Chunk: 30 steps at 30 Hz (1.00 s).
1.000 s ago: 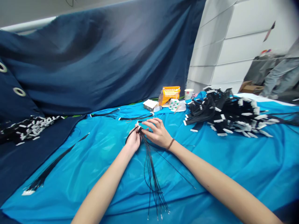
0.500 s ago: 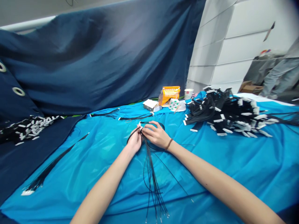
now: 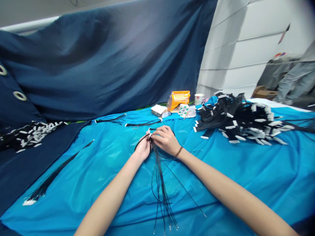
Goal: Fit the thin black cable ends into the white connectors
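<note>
A wiring harness of thin black wires [image 3: 159, 183] hangs from between my hands, its loose ends fanned toward me over the blue cloth. My left hand [image 3: 143, 147] is closed around the bundle, and a loop of wire bows out over its outer side. At the top of the bundle, a small white connector [image 3: 149, 130] shows between the fingertips. My right hand [image 3: 166, 141] pinches the wires close to that connector, fingers bent and touching the left hand's fingertips. Exactly which wire the right fingers grip is hidden.
To the right lies a large heap of black cables with white connectors [image 3: 236, 121]. Another pile [image 3: 31, 134] sits far left, and a single harness [image 3: 56, 173] lies nearer. Behind my hands are a small box [image 3: 160, 110], an orange bag [image 3: 179, 100] and a paper cup [image 3: 199, 99].
The fingers of my right hand have curled in closer to the connector; they were more spread before. Both hands have shifted very slightly right, and one loose wire end has moved.
</note>
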### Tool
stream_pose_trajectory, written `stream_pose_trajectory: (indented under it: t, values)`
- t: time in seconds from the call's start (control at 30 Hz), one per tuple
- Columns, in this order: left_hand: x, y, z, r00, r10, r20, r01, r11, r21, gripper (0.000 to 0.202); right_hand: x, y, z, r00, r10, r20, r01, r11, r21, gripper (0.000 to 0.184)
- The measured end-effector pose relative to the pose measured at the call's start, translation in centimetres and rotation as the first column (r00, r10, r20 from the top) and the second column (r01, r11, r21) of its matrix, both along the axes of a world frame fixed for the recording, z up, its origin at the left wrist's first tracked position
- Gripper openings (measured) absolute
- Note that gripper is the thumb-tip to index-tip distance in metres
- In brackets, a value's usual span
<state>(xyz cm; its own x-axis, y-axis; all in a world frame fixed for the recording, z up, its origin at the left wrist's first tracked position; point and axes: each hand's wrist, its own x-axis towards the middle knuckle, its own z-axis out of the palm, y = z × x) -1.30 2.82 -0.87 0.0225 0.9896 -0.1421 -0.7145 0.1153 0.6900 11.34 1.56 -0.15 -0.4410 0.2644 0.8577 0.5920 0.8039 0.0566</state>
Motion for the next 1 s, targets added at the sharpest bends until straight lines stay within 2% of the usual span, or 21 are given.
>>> stream_pose_trajectory:
  t: [0.07,0.17,0.27,0.33,0.43,0.53,0.6,0.7,0.77,0.83,0.9,0.93,1.0]
  values:
    - [0.0,-0.2,0.2,1.0,0.003,-0.005,-0.003,0.999,-0.035,0.01,-0.1,-0.2,0.0,0.997,0.038,-0.071,-0.043,0.996,-0.075,0.012]
    - [0.0,-0.6,0.8,1.0,0.005,-0.021,-0.007,0.997,-0.081,0.014,-0.3,-0.6,0.4,0.965,0.079,-0.251,-0.126,0.976,-0.177,0.012]
    - [0.2,-1.0,1.3,0.999,0.004,-0.048,-0.008,0.995,-0.097,0.014,-0.3,-0.8,1.1,0.885,0.096,-0.456,-0.238,0.935,-0.265,0.013]
    - [0.3,-1.3,1.5,0.998,0.005,-0.064,-0.011,0.994,-0.105,0.016,-0.1,-0.7,1.5,0.813,0.077,-0.577,-0.319,0.889,-0.33,0.013]
    - [0.4,-1.6,1.7,0.997,-0.001,-0.083,-0.007,0.995,-0.096,0.016,0.2,-0.5,2.1,0.65,0.055,-0.758,-0.501,0.781,-0.373,0.011]
    - [0.4,-1.8,1.8,0.995,0.002,-0.1,-0.01,0.997,-0.073,0.015,0.5,-0.3,2.8,0.394,0.007,-0.919,-0.691,0.662,-0.291,0.013]
    - [0.5,-1.9,1.9,0.994,0.009,-0.107,-0.016,0.998,-0.064,0.016,0.9,-0.1,3.3,0.243,-0.057,-0.968,-0.765,0.603,-0.227,0.016]
    - [0.5,-2.0,1.8,0.991,0.019,-0.13,-0.026,0.999,-0.048,0.016,1.9,0.2,4.0,0.08,-0.129,-0.988,-0.815,0.563,-0.139,0.018]
    - [0.5,-2.0,1.6,0.987,0.035,-0.158,-0.038,0.999,-0.02,0.016,2.7,0.5,4.3,0.01,-0.15,-0.989,-0.802,0.59,-0.098,0.019]
    - [0.4,-2.0,1.4,0.98,0.057,-0.193,-0.05,0.998,0.041,0.017,3.3,0.8,4.5,0.007,-0.157,-0.988,-0.739,0.665,-0.111,0.021]
    - [0.3,-1.9,1.1,0.967,0.082,-0.24,-0.054,0.991,0.121,0.022,3.7,0.8,4.4,0.091,-0.151,-0.984,-0.621,0.764,-0.175,0.023]
    - [0.3,-1.9,1.0,0.959,0.095,-0.267,-0.054,0.986,0.158,0.024,3.6,0.7,4.3,0.174,-0.138,-0.975,-0.542,0.813,-0.212,0.023]
    - [0.3,-2.0,0.9,0.941,0.123,-0.314,-0.058,0.976,0.21,0.028,3.3,0.3,4.1,0.402,-0.106,-0.91,-0.368,0.891,-0.266,0.019]
